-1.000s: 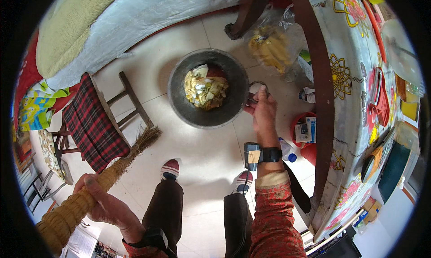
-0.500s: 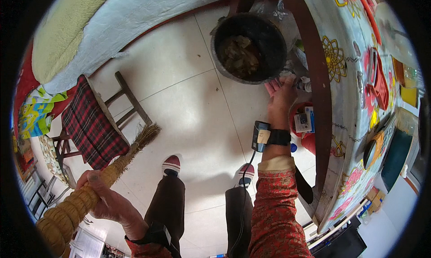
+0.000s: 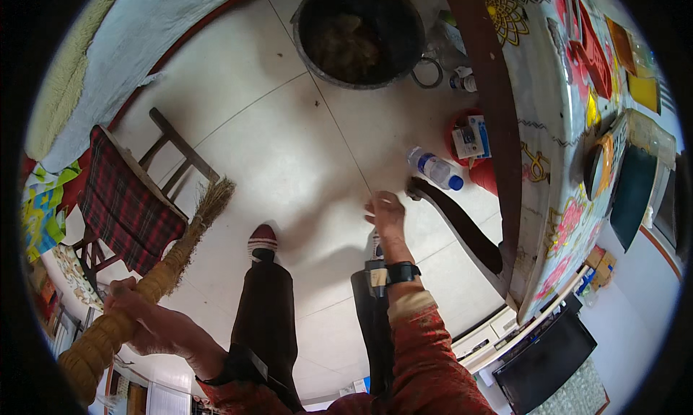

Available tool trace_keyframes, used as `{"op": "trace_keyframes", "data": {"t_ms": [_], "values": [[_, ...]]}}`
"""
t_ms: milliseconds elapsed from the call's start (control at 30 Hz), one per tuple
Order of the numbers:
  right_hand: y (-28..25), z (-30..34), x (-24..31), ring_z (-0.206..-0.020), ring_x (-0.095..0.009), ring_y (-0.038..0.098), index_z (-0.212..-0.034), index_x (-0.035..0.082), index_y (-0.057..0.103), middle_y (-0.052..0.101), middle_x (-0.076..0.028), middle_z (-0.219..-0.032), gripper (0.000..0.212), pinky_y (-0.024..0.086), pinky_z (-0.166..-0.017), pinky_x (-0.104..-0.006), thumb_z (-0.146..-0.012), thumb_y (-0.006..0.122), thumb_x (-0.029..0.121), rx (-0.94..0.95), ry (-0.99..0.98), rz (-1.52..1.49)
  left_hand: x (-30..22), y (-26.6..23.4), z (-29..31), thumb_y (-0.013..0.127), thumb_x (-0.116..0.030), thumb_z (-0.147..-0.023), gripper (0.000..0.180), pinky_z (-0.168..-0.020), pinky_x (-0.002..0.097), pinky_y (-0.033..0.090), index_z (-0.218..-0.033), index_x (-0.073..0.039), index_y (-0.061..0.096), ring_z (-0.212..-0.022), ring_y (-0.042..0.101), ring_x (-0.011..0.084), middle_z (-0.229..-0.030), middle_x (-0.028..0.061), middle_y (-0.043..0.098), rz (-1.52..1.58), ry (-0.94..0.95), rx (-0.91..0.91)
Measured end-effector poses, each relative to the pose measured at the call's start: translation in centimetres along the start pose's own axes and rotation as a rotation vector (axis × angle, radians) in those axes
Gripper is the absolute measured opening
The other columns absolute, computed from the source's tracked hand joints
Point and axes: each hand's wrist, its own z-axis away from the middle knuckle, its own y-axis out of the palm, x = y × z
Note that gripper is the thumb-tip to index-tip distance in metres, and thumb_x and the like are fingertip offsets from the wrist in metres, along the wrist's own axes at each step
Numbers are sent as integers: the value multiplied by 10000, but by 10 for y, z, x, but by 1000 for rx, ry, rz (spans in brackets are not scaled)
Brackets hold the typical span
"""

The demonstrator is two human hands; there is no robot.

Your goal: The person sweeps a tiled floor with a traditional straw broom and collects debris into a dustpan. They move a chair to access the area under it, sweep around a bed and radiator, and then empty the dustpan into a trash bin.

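My left hand (image 3: 148, 321) is wrapped round the thick bound handle of a straw broom (image 3: 162, 274). The broom's bristles point up and away beside a stool. Over the floor in front of my right foot, my right hand (image 3: 387, 214) hangs with loosely bent fingers, apart and holding nothing. Farther off stands a dark round bucket (image 3: 312, 57) with scraps (image 3: 350, 46) in its bottom and a ring handle (image 3: 427, 73) at its side. Nearest to my right hand, beyond a dark table leg, lies a clear plastic bottle (image 3: 434, 168) with a blue cap.
A plaid-covered stool (image 3: 130, 198) stands at the left, near a bed (image 3: 130, 61). Along the right runs a table (image 3: 538, 220) with a flowered cloth and dark frame. Under it sits a red bin (image 3: 460, 155) holding small boxes. Tiled floor (image 3: 274, 162) lies between.
My right hand has left the bucket's rim and drawn back toward me. The view has shifted, so the bucket sits higher. My left hand keeps hold of the broom.
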Motion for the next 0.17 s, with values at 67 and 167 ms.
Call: {"op": "trace_keyframes", "data": {"t_ms": [67,167], "values": [[-26,13,16,-873,-227,658,-1133,19,568,663,-139,-976,319,520,-716,-326,-868,660,170,-223,-559,806,2,-3,-2,638,-231,-932,261,-819,321,477,-987,21,599,-851,551,154,-912,75,604,10,2,-8],[-49,31,42,-1025,-303,610,-1195,44,549,607,-163,-1157,345,495,-867,-375,-883,640,162,-415,-818,897,2,-10,-1,629,-219,-934,258,-837,333,474,-1010,25,595,-862,558,161,-928,80,607,3,9,-12]]}}
